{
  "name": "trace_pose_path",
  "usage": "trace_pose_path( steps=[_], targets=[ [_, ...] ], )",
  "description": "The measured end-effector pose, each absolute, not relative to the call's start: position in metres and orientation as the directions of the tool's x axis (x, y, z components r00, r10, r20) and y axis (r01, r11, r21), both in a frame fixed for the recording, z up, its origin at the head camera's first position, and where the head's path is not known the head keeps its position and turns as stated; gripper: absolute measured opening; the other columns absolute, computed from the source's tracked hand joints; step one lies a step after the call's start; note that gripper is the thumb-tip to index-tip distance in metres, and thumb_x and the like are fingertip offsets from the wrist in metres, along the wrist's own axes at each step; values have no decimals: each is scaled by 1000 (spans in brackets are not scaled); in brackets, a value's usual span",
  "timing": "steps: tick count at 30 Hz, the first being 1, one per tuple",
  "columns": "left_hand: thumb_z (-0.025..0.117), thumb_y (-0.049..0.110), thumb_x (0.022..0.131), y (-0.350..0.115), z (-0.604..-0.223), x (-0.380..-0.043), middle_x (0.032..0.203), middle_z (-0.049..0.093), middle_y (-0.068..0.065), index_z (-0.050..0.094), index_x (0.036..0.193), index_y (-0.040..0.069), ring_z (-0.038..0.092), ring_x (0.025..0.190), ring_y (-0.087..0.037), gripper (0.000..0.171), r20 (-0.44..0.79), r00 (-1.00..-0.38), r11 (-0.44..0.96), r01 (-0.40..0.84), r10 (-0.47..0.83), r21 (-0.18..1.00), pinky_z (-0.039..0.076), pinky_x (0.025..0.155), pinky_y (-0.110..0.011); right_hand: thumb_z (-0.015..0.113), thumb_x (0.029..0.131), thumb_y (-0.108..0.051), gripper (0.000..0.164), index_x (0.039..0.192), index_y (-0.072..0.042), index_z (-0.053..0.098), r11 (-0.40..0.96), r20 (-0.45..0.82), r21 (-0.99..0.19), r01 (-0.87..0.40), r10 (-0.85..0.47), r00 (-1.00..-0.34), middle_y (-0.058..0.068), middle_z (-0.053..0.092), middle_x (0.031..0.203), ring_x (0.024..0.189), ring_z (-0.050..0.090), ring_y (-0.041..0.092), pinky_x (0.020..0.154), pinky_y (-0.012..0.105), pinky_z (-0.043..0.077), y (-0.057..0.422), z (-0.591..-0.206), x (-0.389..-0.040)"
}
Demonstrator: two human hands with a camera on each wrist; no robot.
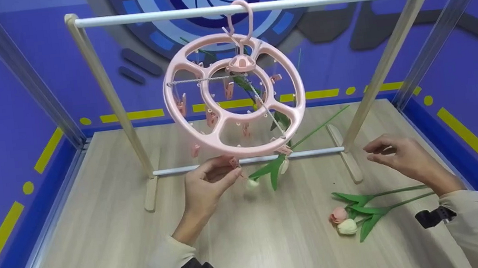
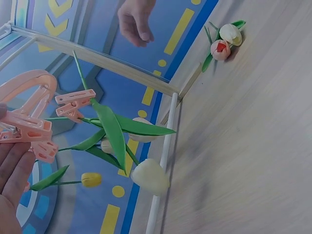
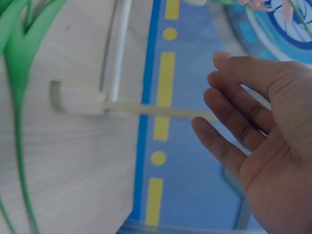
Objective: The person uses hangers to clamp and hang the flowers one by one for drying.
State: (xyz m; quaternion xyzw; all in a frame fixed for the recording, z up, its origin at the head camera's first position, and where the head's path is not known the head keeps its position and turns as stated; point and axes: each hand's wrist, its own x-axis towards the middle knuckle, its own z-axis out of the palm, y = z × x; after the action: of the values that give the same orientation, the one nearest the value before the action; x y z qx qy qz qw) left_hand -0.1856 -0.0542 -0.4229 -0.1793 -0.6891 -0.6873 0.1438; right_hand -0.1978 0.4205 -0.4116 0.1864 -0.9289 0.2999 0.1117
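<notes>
My left hand (image 1: 204,184) pinches a pink clothespin (image 2: 27,129) at the near rim of a round pink drying hanger (image 1: 241,151). Just right of it, another pink clothespin (image 2: 75,103) grips the green stem of a white tulip (image 2: 150,176), whose bloom tips downward. More tulips hang from the hanger, a yellow tulip (image 2: 91,180) among them. Out to the right, my right hand (image 1: 404,161) hovers with loosely bent fingers and nothing in it. Nearer me than that hand, a pink tulip (image 1: 339,215) and a white tulip (image 1: 347,227) lie together on the table.
The hanger hooks over the white top bar (image 1: 155,16) of a wooden stand (image 1: 103,86). A lower white bar (image 1: 316,152) joins its feet on the wood-grain table (image 1: 114,253). Blue-purple printed walls (image 1: 9,100) enclose the sides and back.
</notes>
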Motion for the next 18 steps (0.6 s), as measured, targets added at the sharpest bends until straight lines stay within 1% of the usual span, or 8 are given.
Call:
trace_pose_path(
  steps=[2,4,13,15,18],
  targets=[
    [88,4,87,-54,-423,-185,105,79,-8,77,115,-2,77,96,-22,31,440,-897,-1,441,47,898,64,86,-35,79,96,-3,15,109,-10,80,757,301,-521,-394,-268,-915,1,76,104,91,66,2,82,7,50,427,-418,-196],
    [89,4,86,-54,-423,-186,105,80,-8,77,115,-1,77,96,-23,31,438,-898,4,439,47,899,64,86,-35,79,96,-3,14,108,-10,80,763,287,-524,-379,-261,-922,2,76,104,92,66,2,83,7,50,433,-424,-194],
    [89,4,87,-54,-423,-186,105,80,-7,77,114,-1,78,95,-22,30,440,-897,7,440,51,898,64,85,-36,80,94,-3,14,106,-9,79,797,227,-498,-342,-261,-938,4,76,102,91,67,5,82,13,53,454,-446,-188],
    [88,4,87,-54,-423,-186,104,80,-7,77,114,-1,78,95,-23,30,443,-895,5,443,53,896,64,85,-36,80,94,-2,13,106,-8,79,798,205,-500,-335,-267,-942,6,76,102,91,67,7,81,16,55,457,-451,-188],
    [88,4,87,-54,-423,-186,105,80,-7,77,115,-1,78,96,-23,30,443,-895,-6,444,57,896,64,85,-36,80,94,-2,13,106,-6,79,804,158,-502,-319,-277,-948,8,75,103,91,68,12,81,24,59,461,-458,-188]
  ],
)
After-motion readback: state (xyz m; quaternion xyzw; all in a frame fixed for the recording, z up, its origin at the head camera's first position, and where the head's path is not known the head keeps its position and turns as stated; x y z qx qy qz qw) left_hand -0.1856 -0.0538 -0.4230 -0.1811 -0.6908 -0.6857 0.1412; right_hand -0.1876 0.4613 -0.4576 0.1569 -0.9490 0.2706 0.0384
